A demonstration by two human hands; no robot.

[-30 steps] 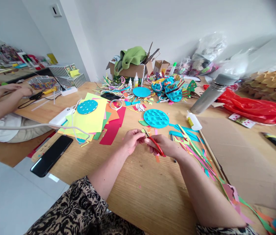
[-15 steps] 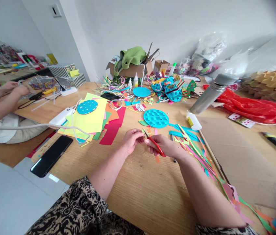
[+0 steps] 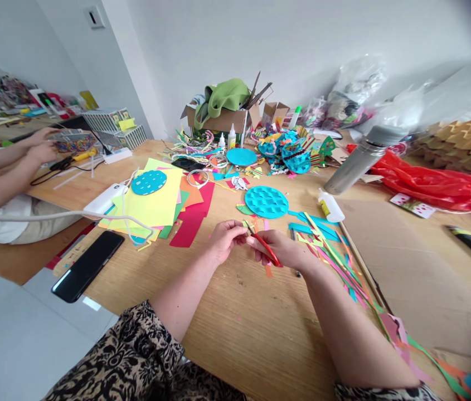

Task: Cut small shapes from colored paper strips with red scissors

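Red-handled scissors [image 3: 269,250] are in my right hand [image 3: 277,246], their blades pointing up and left toward my left hand [image 3: 227,240]. The fingers of my left hand are pinched together beside the blade tips; what they hold is too small to make out. Just beyond both hands lies a blue oval piece [image 3: 266,202] with raised flaps, a green leaf-like shape at its left edge. Blue, green, pink and yellow paper strips [image 3: 335,256] spread to the right of my right hand.
Coloured paper sheets [image 3: 155,206] and a black phone [image 3: 88,266] lie at left. A glue bottle [image 3: 330,206], a steel flask [image 3: 358,161] and cardboard [image 3: 419,267] are at right. Another person's hands [image 3: 43,146] are at far left.
The other person's hands at far left have moved right, toward the tray of beads. My own hands and the scissors have barely shifted.
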